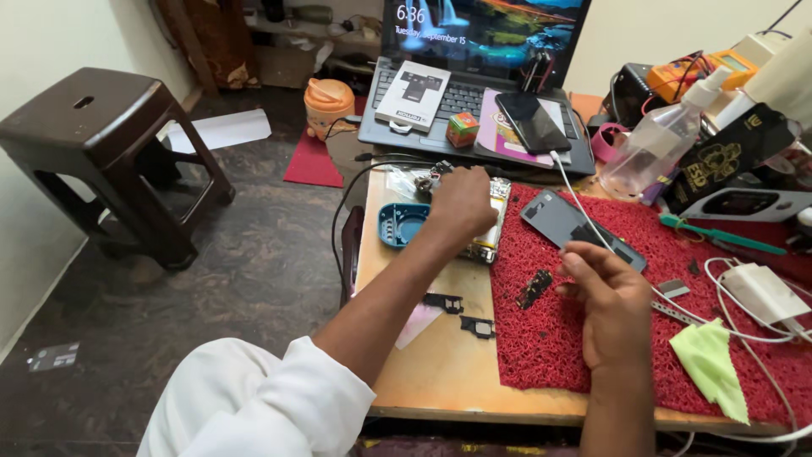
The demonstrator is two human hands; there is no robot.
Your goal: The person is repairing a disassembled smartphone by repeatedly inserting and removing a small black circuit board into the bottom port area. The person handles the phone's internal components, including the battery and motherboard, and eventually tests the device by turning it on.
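My left hand (461, 201) reaches forward over the wooden table (440, 372) and rests on an opened phone body (493, 228), covering most of it. My right hand (611, 305) hovers over the red mat (550, 338) with its fingers pinched; whether a small tool or part is in them I cannot tell. A dark phone screen panel (568, 223) lies on the mat just beyond that hand. A small black part (534, 289) lies on the mat to its left. Two black pieces (462, 313) lie on the bare wood.
A blue round tray (399, 224) sits at the table's left edge. An open laptop (474, 101) stands at the back with a phone, a box and a small cube on it. A spray bottle (660, 135), a charger with white cable (765, 292), a green cloth (710, 364), and a brown stool (101, 144) at left.
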